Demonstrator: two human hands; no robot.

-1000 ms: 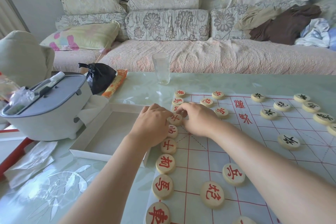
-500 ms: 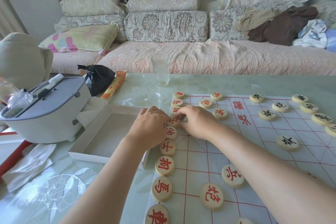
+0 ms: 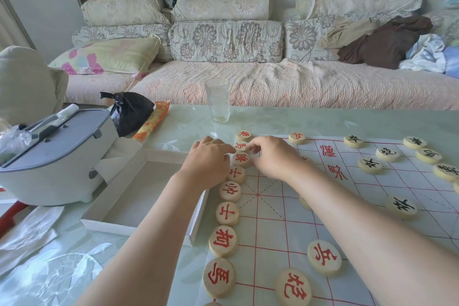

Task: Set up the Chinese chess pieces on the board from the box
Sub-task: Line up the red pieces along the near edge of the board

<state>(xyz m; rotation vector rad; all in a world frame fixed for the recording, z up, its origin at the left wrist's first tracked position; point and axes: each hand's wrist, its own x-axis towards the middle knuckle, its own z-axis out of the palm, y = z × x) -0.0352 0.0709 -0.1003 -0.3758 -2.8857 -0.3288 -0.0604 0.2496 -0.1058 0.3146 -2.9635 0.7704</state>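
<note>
A paper chess board (image 3: 273, 228) with a red grid lies on the glass table. Red-lettered wooden pieces stand in a column (image 3: 227, 213) along its left edge, with more red pieces (image 3: 324, 257) near me. Black-lettered pieces (image 3: 401, 206) sit on the right side. My left hand (image 3: 208, 160) and my right hand (image 3: 273, 156) meet at the far end of the column, fingertips curled against one red piece (image 3: 241, 158) from both sides. My right index finger reaches toward the piece beyond it (image 3: 240, 146). The white box (image 3: 106, 225) lies left of the board, under my left forearm.
A drinking glass (image 3: 218, 99) stands beyond the board. At the left are a grey lidded container (image 3: 57, 154), a black bag (image 3: 129, 112), an orange packet (image 3: 151, 123) and crumpled tissue (image 3: 27, 228). A sofa runs behind the table.
Both hands have moved together a little farther up the red column, from one piece to the one beyond it. The other pieces stay where they were.
</note>
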